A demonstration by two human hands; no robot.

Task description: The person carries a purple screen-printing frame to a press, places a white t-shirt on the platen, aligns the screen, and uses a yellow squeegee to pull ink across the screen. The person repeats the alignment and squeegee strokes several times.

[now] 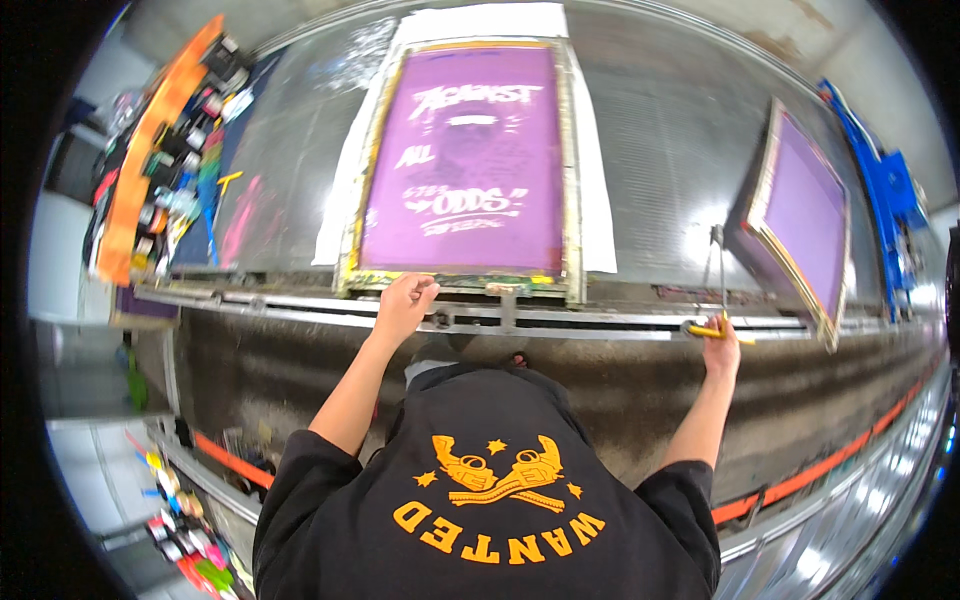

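Silkscreen with purple mesh lies flat over a white sheet on a long dark printing table, directly ahead of the operator. Left hand: positioned at the near edge of the silkscreen, fingers curled inward; from where I stand, I cannot tell whether they pinch or touch the frame. Right hand: fingers closed around a yellow-handled tool above the near metal rail. Second purple screen is tilted at the table's right. An orange board borders assorted bottles at the left.
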